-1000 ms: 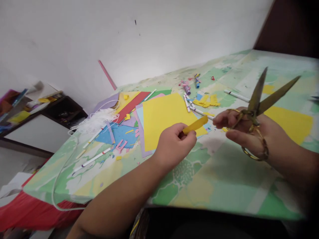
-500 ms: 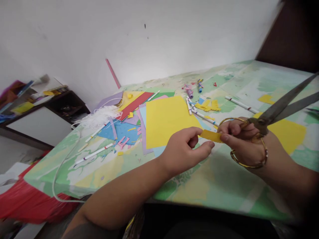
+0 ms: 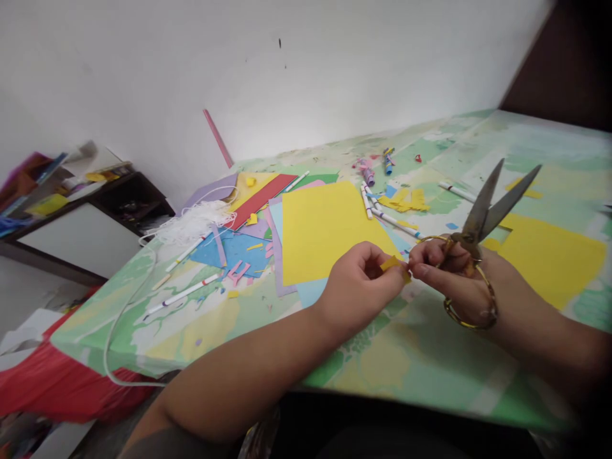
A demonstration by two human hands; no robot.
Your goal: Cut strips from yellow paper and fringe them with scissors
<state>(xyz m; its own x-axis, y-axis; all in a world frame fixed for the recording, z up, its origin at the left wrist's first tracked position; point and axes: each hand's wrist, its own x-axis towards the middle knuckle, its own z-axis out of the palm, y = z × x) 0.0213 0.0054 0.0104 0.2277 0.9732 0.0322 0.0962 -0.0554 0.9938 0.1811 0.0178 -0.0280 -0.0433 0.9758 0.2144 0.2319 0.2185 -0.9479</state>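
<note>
Between the thumb and fingers of my left hand (image 3: 361, 280) is a small yellow paper strip (image 3: 391, 262), partly covered by the thumb. My right hand (image 3: 454, 274) carries scissors (image 3: 471, 237) with gold handles looped round its fingers and thumb. Their blades are spread and point up and away. The right thumb and fingertip are pinched close to the strip's right end; whether they touch it is hard to make out. Beyond my left hand lies a large yellow paper sheet (image 3: 329, 229) on top of other coloured sheets.
A patterned cloth covers the table (image 3: 268, 338). White string (image 3: 201, 220), a red strip (image 3: 262, 203), markers (image 3: 184, 293) and blue paper (image 3: 234, 252) lie left. Small paper rolls (image 3: 367, 173) and yellow scraps (image 3: 406, 199) sit behind; cut yellow paper (image 3: 554, 258) lies right.
My right hand has moved left toward my left hand, and the scissors have turned more upright. The yellow strip has shifted into my left hand's pinch and is less exposed.
</note>
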